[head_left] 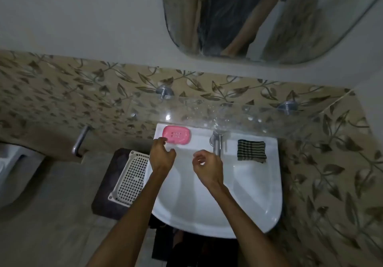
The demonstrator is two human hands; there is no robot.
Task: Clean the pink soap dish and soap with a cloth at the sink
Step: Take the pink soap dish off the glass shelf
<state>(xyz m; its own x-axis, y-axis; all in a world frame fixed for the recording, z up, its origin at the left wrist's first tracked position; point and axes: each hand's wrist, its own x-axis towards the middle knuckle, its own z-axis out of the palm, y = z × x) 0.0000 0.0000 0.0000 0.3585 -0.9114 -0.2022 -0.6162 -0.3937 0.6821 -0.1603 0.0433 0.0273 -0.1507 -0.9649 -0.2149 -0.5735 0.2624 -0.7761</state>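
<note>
A person stands over a white sink (259, 194) and looks down at both bare forearms reaching across the basin. The pink soap dish (176, 135) sits on the sink's back ledge at the far left corner, with what seems to be a pink soap bar lying in it, though the two are hard to tell apart. The left hand (162, 157) is held just in front of the dish, its fingers loosely spread and grasping nothing; the fingertips reach the dish's near left edge, and whether they touch it cannot be told. The right hand (207, 167) hangs above the middle of the basin, fingers loosely curled and empty, just left of the metal tap (216, 143). A folded striped cloth (251, 149) lies on the ledge to the right of the tap, well apart from both hands. A clear glass shelf (238, 115) juts from the leaf-patterned tiles above the ledge, and a mirror (269, 18) hangs higher up. A white perforated basket (128, 178) rests on a dark surface left of the sink.
</note>
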